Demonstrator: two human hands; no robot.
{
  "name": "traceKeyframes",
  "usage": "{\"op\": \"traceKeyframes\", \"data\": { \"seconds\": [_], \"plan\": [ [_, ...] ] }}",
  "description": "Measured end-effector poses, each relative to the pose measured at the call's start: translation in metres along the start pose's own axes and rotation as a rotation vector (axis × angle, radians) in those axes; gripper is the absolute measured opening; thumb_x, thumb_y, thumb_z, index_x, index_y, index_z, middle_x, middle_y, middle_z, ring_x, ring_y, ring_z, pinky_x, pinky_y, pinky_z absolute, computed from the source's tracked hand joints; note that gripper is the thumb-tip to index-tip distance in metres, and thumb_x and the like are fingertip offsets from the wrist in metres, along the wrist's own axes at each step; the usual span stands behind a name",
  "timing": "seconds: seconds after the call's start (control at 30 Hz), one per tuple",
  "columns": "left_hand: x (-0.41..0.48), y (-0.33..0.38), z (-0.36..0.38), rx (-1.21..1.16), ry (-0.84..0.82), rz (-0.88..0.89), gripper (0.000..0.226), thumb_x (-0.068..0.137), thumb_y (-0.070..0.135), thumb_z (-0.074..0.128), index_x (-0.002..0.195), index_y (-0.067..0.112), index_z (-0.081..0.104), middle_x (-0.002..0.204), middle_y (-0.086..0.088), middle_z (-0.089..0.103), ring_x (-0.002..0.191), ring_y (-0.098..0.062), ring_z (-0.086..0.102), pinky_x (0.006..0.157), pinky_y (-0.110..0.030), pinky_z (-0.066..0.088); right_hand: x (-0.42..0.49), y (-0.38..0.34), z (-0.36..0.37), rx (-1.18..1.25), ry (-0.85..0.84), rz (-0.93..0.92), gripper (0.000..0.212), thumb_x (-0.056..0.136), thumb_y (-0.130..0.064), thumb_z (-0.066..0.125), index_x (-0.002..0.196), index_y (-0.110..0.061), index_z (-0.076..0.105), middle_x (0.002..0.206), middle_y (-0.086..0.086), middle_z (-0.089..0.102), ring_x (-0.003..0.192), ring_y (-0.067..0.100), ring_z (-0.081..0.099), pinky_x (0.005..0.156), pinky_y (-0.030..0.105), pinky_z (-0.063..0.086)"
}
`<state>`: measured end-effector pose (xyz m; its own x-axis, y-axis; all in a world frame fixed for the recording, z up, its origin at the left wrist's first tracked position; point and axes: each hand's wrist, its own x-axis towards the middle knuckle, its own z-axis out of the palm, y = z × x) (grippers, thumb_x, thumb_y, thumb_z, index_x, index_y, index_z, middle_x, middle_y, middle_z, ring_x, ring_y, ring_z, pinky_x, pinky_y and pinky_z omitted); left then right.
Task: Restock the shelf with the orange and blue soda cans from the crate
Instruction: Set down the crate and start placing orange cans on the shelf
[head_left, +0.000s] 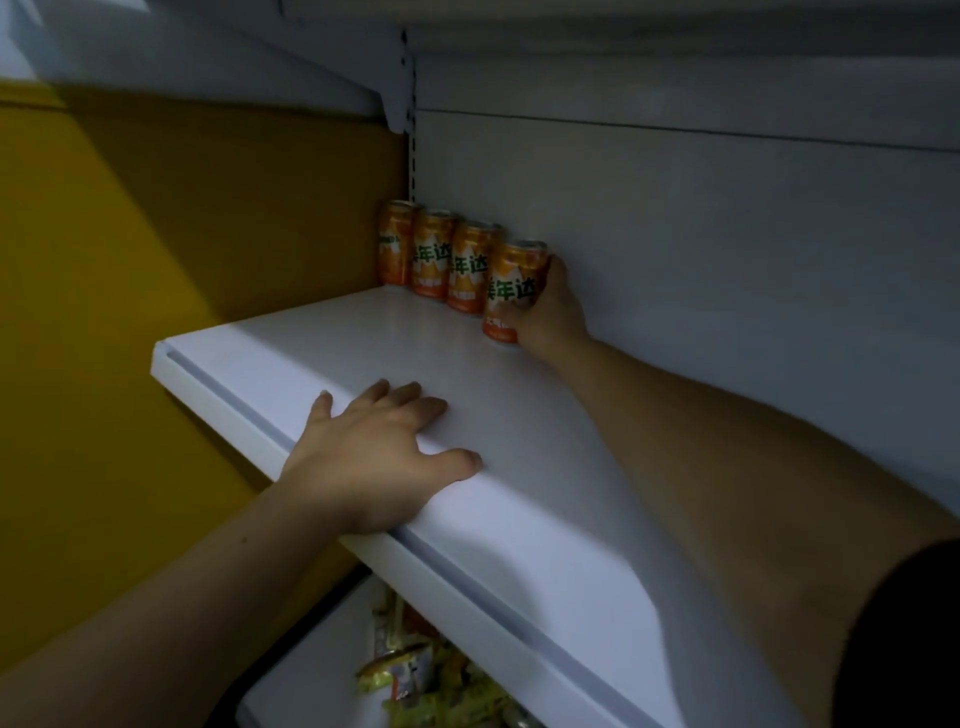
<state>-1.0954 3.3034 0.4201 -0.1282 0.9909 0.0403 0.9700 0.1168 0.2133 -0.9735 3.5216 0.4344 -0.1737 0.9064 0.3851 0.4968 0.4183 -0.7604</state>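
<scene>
Three orange soda cans (434, 254) stand in a row along the back wall of the white shelf (519, 493), starting at its far left corner. A fourth orange can (511, 288) stands at the right end of that row, and my right hand (550, 312) is wrapped around it from the right side. My left hand (379, 457) lies flat on the shelf's front edge, fingers spread, holding nothing. No blue cans and no crate are in view.
A yellow wall (156, 260) borders the shelf on the left. Another white shelf (363, 67) hangs above. Below the front edge, a lower shelf holds green and yellow snack packets (431, 675). The shelf's back panel (727, 234) is plain white.
</scene>
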Motion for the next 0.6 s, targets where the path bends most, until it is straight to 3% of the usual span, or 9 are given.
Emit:
{"op": "traceKeyframes", "data": {
  "seconds": [0.17,0.37,0.6],
  "plan": [
    [0.000,-0.002,0.001,-0.004,-0.004,0.003,0.075,0.080,0.078,0.029,0.146,0.044,0.019,0.159,0.016,0.007,0.147,-0.009,0.000,0.117,-0.051,-0.001,0.015,0.006,0.011,-0.157,0.044,0.021,0.092,0.084,-0.038,0.070,0.154,-0.018,0.012,0.142,0.015,0.041,0.127,0.032,0.048,0.105,0.042,0.041],
    [0.000,-0.002,0.001,-0.005,-0.016,0.006,0.075,0.080,0.079,0.026,0.146,0.045,0.016,0.159,0.017,0.005,0.147,-0.009,-0.002,0.118,-0.051,-0.001,0.023,0.012,0.014,-0.210,0.067,0.015,0.081,0.088,-0.038,0.065,0.150,-0.007,0.024,0.146,0.015,0.042,0.132,0.030,0.043,0.106,0.038,0.038],
    [0.002,-0.003,0.003,-0.015,-0.004,0.004,0.074,0.080,0.078,0.030,0.146,0.045,0.019,0.159,0.016,0.008,0.146,-0.009,0.000,0.117,-0.051,-0.002,0.016,0.008,0.016,-0.201,0.048,0.129,0.074,0.087,-0.048,0.063,0.143,-0.009,0.035,0.140,0.016,0.045,0.126,0.033,0.048,0.100,0.038,0.041]
  ]
}}
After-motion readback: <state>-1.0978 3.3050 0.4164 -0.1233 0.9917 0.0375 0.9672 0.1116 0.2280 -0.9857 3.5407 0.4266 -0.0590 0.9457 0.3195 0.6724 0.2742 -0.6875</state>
